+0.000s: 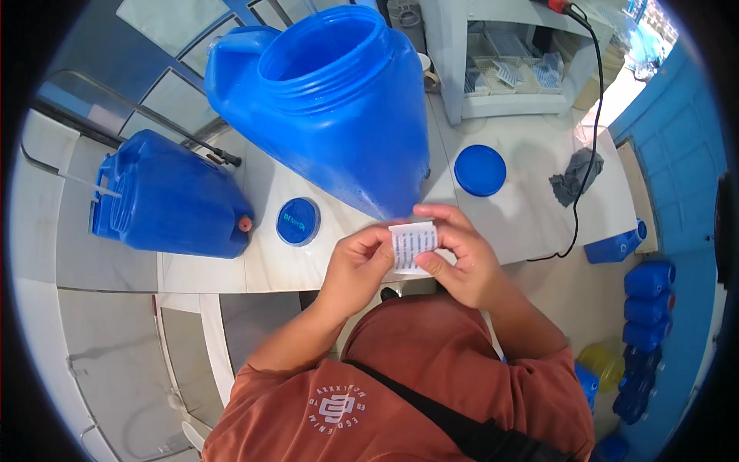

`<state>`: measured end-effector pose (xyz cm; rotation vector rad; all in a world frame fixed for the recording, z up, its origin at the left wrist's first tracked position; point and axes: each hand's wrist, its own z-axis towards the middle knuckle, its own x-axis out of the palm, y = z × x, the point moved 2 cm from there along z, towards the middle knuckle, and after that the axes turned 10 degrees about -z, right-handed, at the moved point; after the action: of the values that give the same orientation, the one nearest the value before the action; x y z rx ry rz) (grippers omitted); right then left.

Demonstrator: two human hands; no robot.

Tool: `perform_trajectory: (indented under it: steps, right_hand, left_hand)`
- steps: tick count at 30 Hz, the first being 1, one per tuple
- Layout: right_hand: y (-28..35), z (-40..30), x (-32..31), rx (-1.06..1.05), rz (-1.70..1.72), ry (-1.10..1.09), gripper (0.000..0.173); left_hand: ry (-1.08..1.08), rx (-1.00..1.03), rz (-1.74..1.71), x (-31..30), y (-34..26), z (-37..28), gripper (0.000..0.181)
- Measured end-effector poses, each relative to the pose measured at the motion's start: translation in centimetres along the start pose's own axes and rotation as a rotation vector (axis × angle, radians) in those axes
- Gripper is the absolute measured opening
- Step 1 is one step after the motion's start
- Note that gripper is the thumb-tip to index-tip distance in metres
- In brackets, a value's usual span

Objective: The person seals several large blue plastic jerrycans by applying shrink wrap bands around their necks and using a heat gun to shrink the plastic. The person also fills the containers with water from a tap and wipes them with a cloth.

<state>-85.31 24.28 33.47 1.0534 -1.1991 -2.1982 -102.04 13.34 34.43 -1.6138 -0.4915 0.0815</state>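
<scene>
My left hand (355,271) pinches the left edge of a small white strip of paper (414,247) with rows of blue print. On its right side, my right hand (470,265) holds the same strip between thumb and fingers. Just beyond the hands stands a large blue plastic jug (352,138), its wide threaded mouth uncapped and water running down at its top. A second blue jug (185,199) is at the left, a thin water stream reaching its mouth. One blue screw lid (298,222) bears handwriting; a plain blue lid (480,170) lies to the right.
The jugs stand on a white tiled counter (519,225). A bent metal pipe (156,115) reaches over the left jug. At the back right are a white shelf unit (514,107) with baskets, a grey cloth (577,176) and a black cable (598,86). Blue containers (648,303) line the right wall.
</scene>
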Motion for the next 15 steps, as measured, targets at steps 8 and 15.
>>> perform_trajectory:
  steps: [8,15]
  right_hand:
    - [-5.6,7.8,-3.6,0.185,0.096,-0.402,0.024]
    - [-18.4,23.3,-1.2,0.291,0.463,0.094,0.041]
  left_hand:
    - [-0.468,-0.004,-0.259,-6.7,1.1,-2.5,0.016]
    - [-0.819,0.087,-0.142,-12.5,2.7,-8.1,0.012]
